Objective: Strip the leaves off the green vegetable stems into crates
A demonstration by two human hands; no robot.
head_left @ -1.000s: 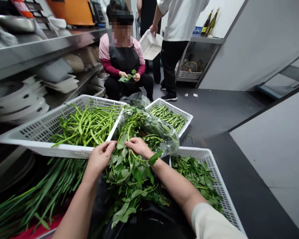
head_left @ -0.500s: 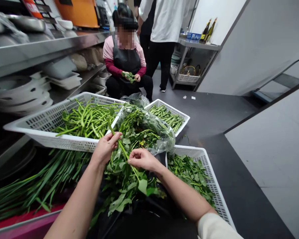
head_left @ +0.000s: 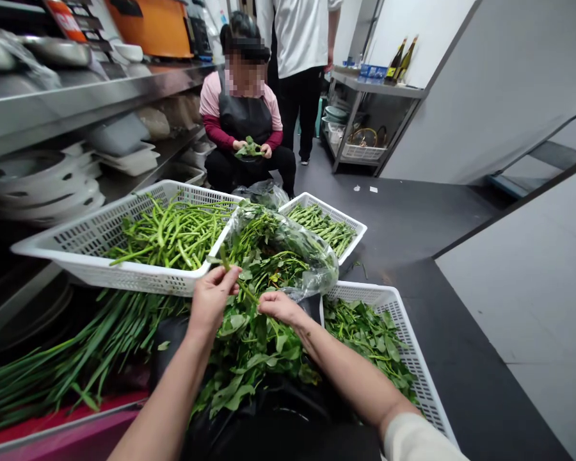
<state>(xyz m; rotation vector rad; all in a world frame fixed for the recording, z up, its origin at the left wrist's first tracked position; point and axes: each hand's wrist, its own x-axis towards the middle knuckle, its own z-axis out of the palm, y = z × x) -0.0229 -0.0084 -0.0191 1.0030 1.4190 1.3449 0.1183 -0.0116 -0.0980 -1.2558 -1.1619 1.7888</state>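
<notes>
My left hand pinches a green leafy-vegetable stem near its upper end. Lower down the same stem, the fingers of my right hand are closed on it. Under my hands a heap of leafy greens lies across my lap. Just beyond sits a clear plastic bag with more of the greens in it. To the left, a white basket holds bare green stems. Picked leaves fill a white basket at my right.
Long green stalks lie at the left over a red container. A smaller basket with cut stems stands ahead. A seated person holds greens; another person stands behind. Metal shelving lines the left, and a steel table stands farther back.
Both hands have moved slightly up, the right one also a little rightward, still on the stem. A leaf now lies by my left forearm. The standing person has shifted left.
</notes>
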